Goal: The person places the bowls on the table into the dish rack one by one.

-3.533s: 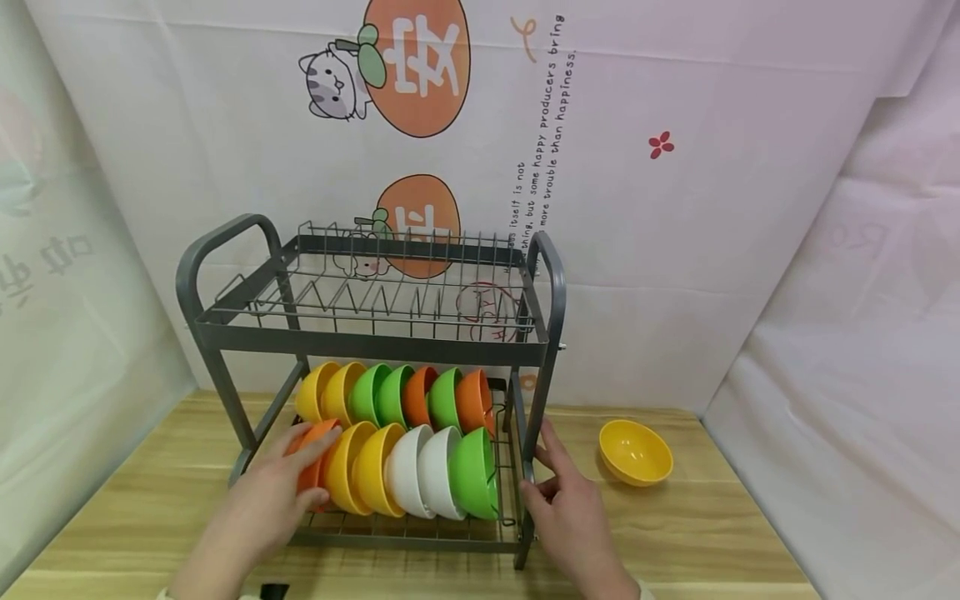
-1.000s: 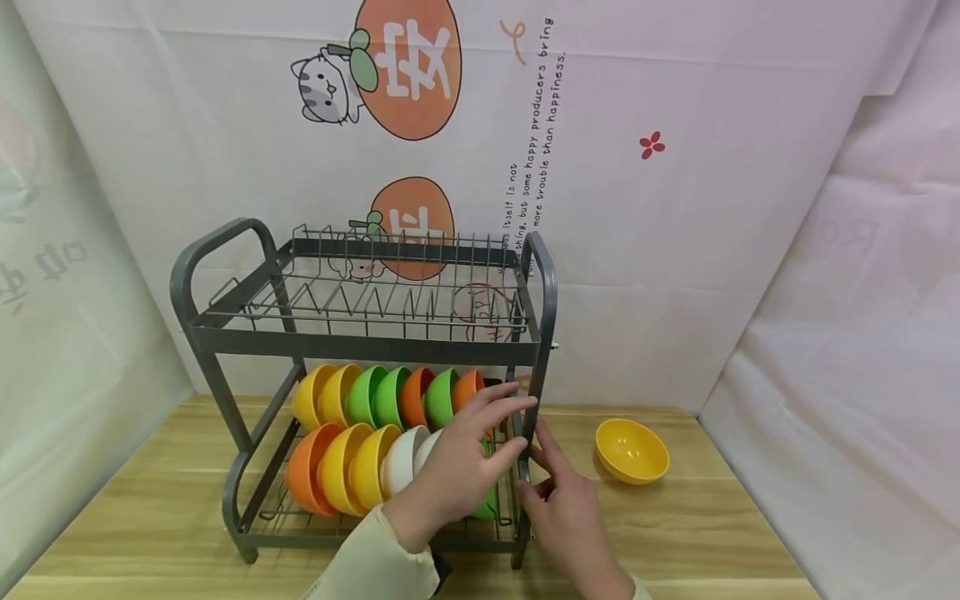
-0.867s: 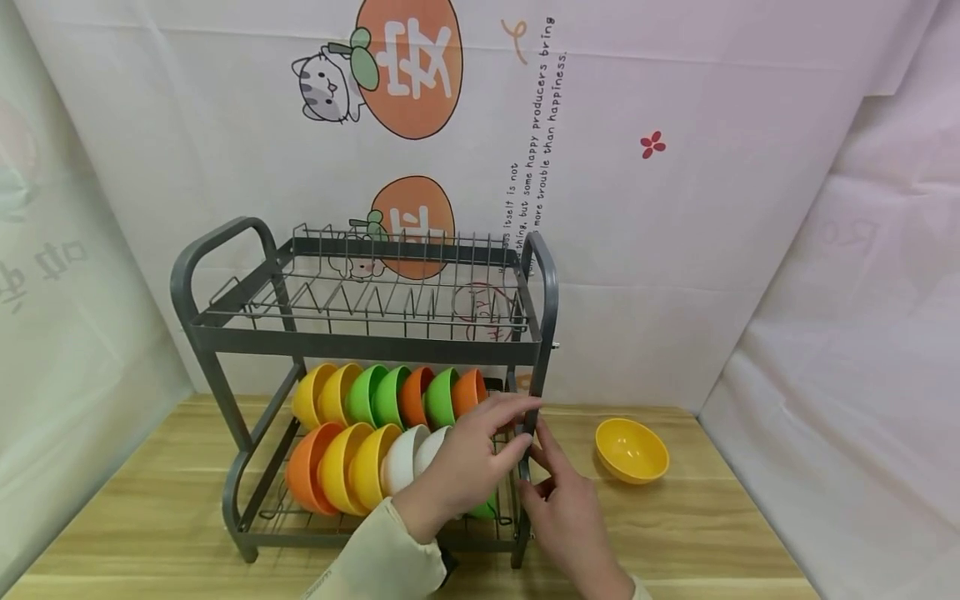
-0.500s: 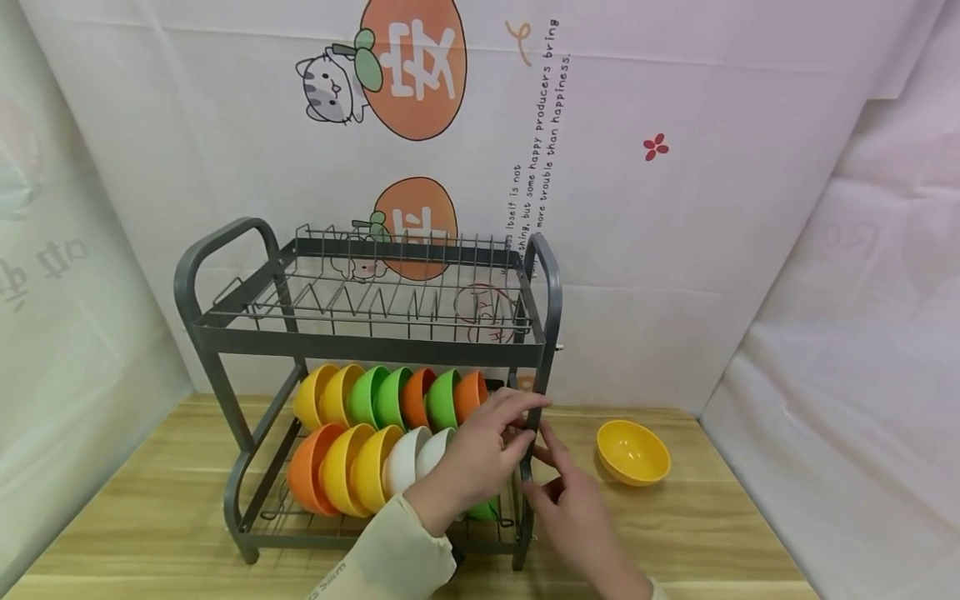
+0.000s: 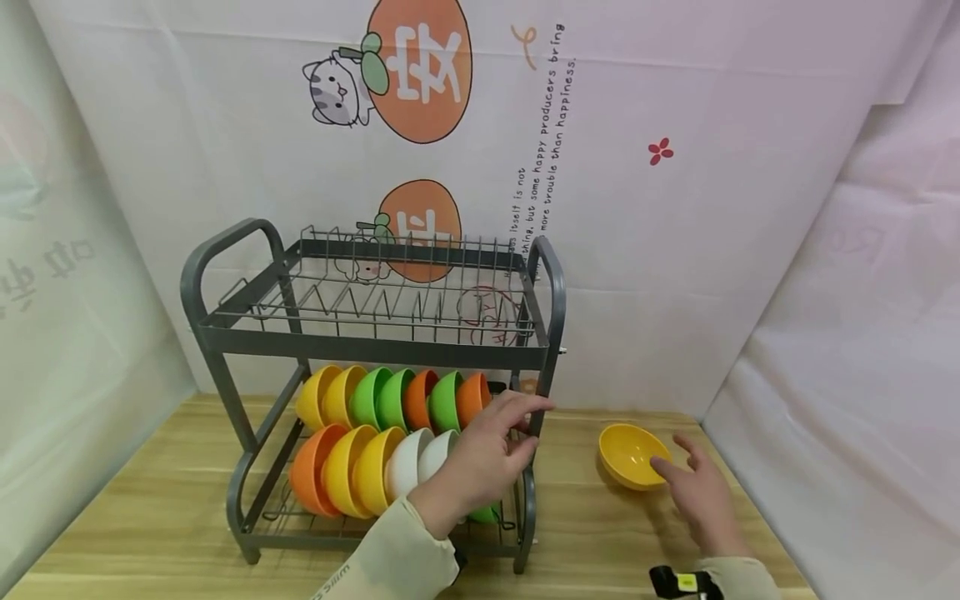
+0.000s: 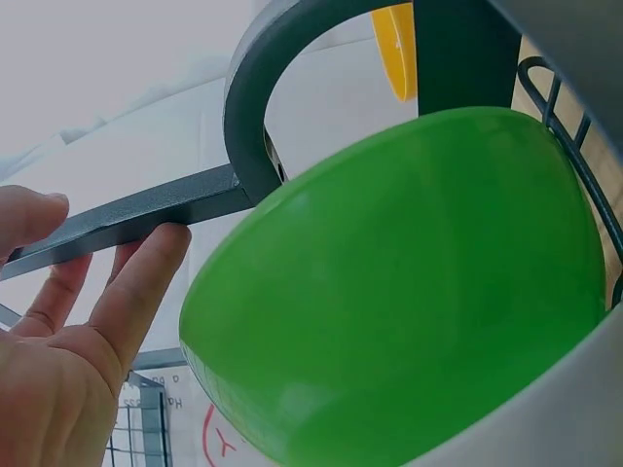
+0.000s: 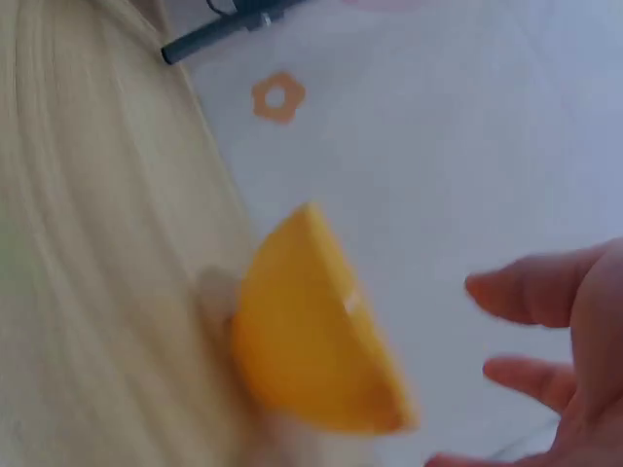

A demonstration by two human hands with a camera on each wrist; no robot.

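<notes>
My left hand (image 5: pixel 483 450) is at the right front post of the dark grey dish rack (image 5: pixel 375 343). In the left wrist view, its thumb and fingers (image 6: pixel 146 282) lie on opposite sides of the post. A green bowl (image 6: pixel 389 292) fills much of that view; in the head view the hand largely covers it. My right hand (image 5: pixel 701 496) hovers with spread fingers at the right rim of a yellow bowl (image 5: pixel 626 458) on the table. The right wrist view, blurred, shows a gap between the fingers and that bowl (image 7: pixel 307 336).
On the rack's lower tier, bowls stand on edge in two rows, among them an orange one (image 5: pixel 311 471) and a white one (image 5: pixel 408 462). The upper wire tier (image 5: pixel 375 296) rises above them. A printed cloth (image 5: pixel 675 250) hangs behind the wooden table (image 5: pixel 585 533).
My left hand has left the orange bowl at the front row's left end and moved right to the post. My right hand has left the post and moved right to the yellow bowl.
</notes>
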